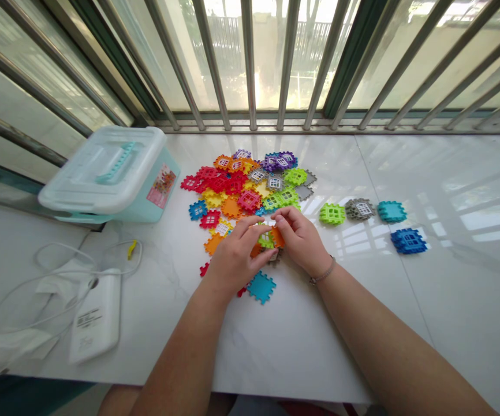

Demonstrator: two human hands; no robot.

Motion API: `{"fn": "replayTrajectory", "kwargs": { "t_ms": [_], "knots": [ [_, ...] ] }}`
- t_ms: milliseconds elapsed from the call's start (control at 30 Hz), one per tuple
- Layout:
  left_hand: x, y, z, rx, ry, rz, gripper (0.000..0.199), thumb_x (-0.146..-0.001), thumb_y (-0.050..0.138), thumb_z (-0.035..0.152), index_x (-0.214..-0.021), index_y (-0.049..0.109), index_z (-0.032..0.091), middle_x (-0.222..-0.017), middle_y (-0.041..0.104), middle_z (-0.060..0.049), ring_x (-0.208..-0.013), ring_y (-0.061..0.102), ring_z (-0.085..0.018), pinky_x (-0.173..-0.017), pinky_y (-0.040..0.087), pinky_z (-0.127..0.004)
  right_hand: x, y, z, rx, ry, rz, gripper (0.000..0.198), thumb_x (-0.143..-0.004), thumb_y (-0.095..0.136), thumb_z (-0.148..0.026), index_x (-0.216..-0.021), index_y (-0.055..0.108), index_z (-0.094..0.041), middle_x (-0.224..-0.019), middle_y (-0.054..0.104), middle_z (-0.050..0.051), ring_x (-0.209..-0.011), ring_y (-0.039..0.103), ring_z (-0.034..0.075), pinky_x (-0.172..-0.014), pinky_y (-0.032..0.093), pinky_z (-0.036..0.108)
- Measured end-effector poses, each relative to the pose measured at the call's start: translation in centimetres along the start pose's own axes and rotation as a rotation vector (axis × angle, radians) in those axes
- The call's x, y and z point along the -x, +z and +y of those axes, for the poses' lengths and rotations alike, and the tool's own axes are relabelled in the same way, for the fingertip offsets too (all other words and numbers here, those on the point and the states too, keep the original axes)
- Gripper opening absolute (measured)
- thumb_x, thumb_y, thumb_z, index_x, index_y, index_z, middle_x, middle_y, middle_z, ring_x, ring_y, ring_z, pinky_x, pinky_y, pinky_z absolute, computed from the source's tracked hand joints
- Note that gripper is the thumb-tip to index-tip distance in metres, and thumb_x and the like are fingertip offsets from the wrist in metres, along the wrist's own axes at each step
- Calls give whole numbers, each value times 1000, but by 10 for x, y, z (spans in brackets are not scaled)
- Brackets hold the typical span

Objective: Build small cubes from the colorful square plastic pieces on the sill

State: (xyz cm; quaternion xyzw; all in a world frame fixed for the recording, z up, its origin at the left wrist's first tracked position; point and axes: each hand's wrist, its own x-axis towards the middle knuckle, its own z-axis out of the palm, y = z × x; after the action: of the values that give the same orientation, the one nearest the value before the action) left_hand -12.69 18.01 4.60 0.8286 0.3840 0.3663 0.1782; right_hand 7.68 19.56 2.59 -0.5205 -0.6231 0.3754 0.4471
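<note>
1. Right hand (298,236): we find it pinching an orange notched tile (278,237) between thumb and fingers; a bracelet (324,271) circles the wrist.
2. Left hand (232,254): thumb and forefinger curve apart about a light-green notched tile (266,239), beside the orange one; we cannot tell whether they grip it.
3. Loose pile of interlocking tiles (237,184): red, yellow, orange, grey, purple and green, many with window lattices, just beyond the hands; we see its near part blocked by the left hand.
4. Turquoise tile (261,287): flat on the white tabletop (302,341), nearer us than the hands.
5. Four groups to the right of the pile: light-green tiles (332,214), grey tiles (359,209), turquoise tiles (391,211) and, nearer us, blue tiles (408,241).
6. Storage box (111,173): pale turquoise, lidded, handled, left of the pile and apart from it.
7. White power bank (98,318): near left, with a looped cable (66,271), a yellow tag (131,249) and crumpled wrapping (29,344).
8. Metal bars (250,63): we note them fencing the table's far side, before the window.
</note>
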Motion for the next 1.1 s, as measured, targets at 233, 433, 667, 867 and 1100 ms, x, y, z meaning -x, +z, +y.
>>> {"fn": "replayTrajectory", "kwargs": {
  "t_ms": [233, 433, 667, 867, 1100],
  "knots": [
    [0, 0, 0, -8, -4, -3, 44, -99, 79, 25, -140, 62, 27, -144, 65, -13, -137, 65, -29, -117, 58, -51, 0, -1, -2, -11, -8, -14, 26, -110, 52, -46, -112, 69, -26, -105, 73, 3, -92, 65, 21, -83, 50, 34],
    [-1, 0, 1, -5, 1, -4, 47, -99, 78, 25, -143, 60, 26, -143, 65, -14, -138, 64, -29, -118, 57, -50, 0, -2, -3, -33, -28, -30, 25, -111, 52, -45, -112, 68, -26, -107, 73, 3, -98, 66, 22, -89, 51, 35],
    [-1, 0, 2, -10, 0, -7, 48, -99, 78, 25, -143, 60, 27, -144, 65, -13, -137, 65, -29, -118, 57, -49, 1, -2, -4, -61, -36, -58, 29, -111, 53, -50, -111, 68, -26, -110, 74, 4, -104, 67, 22, -95, 52, 36],
    [-1, -1, 2, -13, 25, 35, 45, -94, 83, 22, -134, 63, 24, -136, 67, -12, -131, 68, -28, -114, 59, -46, 1, -3, -6, -49, -38, -76, 31, -112, 53, -52, -111, 69, -26, -107, 75, 4, -102, 68, 22, -92, 52, 34],
    [-2, -2, 1, -40, 33, 71, 47, -96, 80, 17, -139, 61, 24, -133, 70, -11, -127, 68, -26, -113, 58, -45, 2, -2, -5, -12, -7, -86, 34, -111, 54, -54, -109, 70, -24, -94, 72, 2, -84, 64, 19, -79, 49, 32]
  ]
}}
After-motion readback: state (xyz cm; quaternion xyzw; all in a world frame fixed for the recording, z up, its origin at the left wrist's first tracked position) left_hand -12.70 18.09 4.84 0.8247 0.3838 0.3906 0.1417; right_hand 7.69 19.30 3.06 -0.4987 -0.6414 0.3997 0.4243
